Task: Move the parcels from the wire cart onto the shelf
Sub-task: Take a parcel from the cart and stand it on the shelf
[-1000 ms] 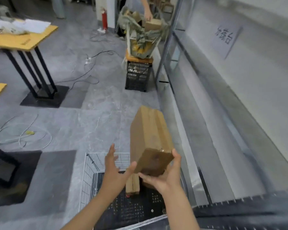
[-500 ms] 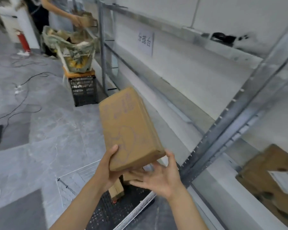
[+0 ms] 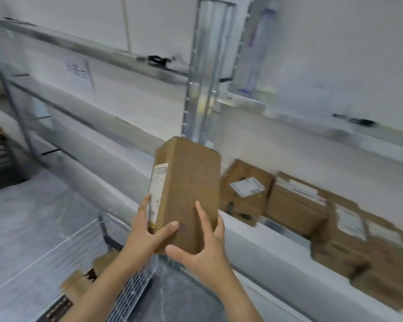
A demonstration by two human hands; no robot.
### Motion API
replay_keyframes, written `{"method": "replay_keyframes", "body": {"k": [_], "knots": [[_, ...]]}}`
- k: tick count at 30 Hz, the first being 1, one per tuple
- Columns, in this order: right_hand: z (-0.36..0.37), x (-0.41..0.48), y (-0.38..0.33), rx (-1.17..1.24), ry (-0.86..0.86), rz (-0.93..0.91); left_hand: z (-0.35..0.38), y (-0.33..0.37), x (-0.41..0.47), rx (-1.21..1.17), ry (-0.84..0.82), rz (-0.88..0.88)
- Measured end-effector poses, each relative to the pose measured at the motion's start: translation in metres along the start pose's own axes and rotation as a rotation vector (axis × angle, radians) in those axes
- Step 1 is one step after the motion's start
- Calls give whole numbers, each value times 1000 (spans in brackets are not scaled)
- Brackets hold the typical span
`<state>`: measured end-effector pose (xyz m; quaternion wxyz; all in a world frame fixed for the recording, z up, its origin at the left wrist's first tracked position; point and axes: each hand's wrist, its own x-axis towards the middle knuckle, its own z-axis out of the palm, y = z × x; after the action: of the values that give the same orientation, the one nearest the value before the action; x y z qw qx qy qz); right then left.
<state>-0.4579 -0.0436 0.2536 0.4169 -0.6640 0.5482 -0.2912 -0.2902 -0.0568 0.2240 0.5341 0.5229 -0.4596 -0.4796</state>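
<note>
Matt brown cardboard parcel [image 3: 186, 194] with paper label [image 3: 157, 194]; shiny galvanised-metal shelf [image 3: 201, 73] upright.

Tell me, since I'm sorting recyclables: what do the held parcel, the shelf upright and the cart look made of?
The parcel, held in both the left hand and right hand, looks like plain brown corrugated cardboard, matte, with a white paper label. The shelf upright seems galvanized steel: dull silver sheen, punched slots. The wire cart appears to be light-coated metal wire mesh, though blur leaves the finish uncertain.
</note>
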Motion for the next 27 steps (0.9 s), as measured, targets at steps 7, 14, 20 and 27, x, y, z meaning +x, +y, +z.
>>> {"method": "replay_keyframes", "body": {"k": [7, 14, 20, 27], "knots": [[-130, -112, 80, 182, 356, 71, 157, 12, -76, -5, -402, 161], [-218, -226, 140, 339, 577, 59, 301, 12, -137, 44, -550, 340], [-276, -309, 172, 269, 866, 78, 401, 5, -177, 104, -739, 461], [-348, -385, 224, 173, 1091, 151, 523, -7, -213, 90, -951, 522]]}}
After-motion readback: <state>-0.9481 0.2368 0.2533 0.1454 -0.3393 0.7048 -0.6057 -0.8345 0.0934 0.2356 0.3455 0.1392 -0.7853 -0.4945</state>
